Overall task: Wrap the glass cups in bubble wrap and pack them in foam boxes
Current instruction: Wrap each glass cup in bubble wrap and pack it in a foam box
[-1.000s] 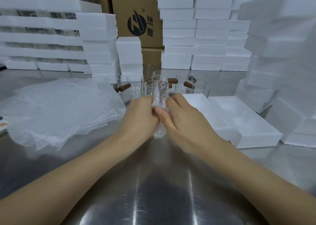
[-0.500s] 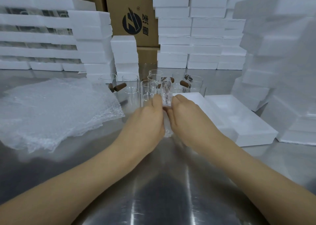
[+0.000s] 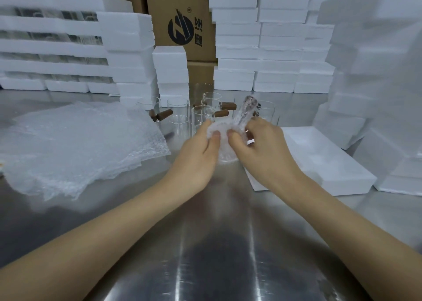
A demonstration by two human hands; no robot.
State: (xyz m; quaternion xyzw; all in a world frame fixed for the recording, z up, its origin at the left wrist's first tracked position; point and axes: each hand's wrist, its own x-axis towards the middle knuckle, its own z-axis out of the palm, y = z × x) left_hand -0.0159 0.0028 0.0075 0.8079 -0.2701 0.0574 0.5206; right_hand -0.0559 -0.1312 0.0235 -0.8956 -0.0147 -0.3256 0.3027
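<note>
- Shiny steel table (image 3: 217,243), white foam stacks (image 3: 274,49) cut off behind
- I see left hand (image 3: 196,150) and right hand (image 3: 262,150) pinching the bubble-wrapped clear glass cup (image 3: 225,145), beside the open white foam box (image 3: 338,163)
- Wrap and palms hide the glass itself

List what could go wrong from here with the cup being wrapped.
1. No tape shows: the left hand and right hand alone pinch the wrap round the wrapped cup; if either grip slackens, it may unroll before reaching the foam box.
2. The bare glass cups stand close behind the hands; the wrapped handle, sticking up, could knock one over.
3. A slip would likely drop the cup onto the hard steel table.
</note>
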